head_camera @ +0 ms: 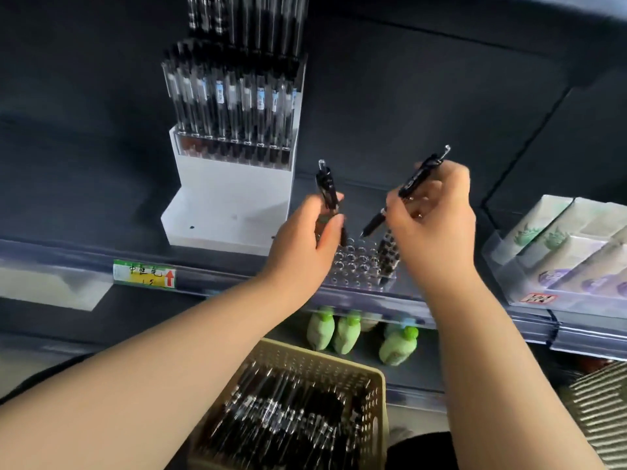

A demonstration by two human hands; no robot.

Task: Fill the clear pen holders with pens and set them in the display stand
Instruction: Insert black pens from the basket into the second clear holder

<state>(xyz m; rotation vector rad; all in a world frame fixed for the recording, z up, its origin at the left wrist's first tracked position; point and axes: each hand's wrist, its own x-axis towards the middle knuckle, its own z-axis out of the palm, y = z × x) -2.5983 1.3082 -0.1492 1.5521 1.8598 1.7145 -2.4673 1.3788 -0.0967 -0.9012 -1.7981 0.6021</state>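
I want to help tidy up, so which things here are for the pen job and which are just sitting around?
For the job: left hand, left-hand pen, right hand, right-hand pen, clear pen holder, white display stand, basket of pens.

Just lying about: green bottles, price label, pastel boxes.
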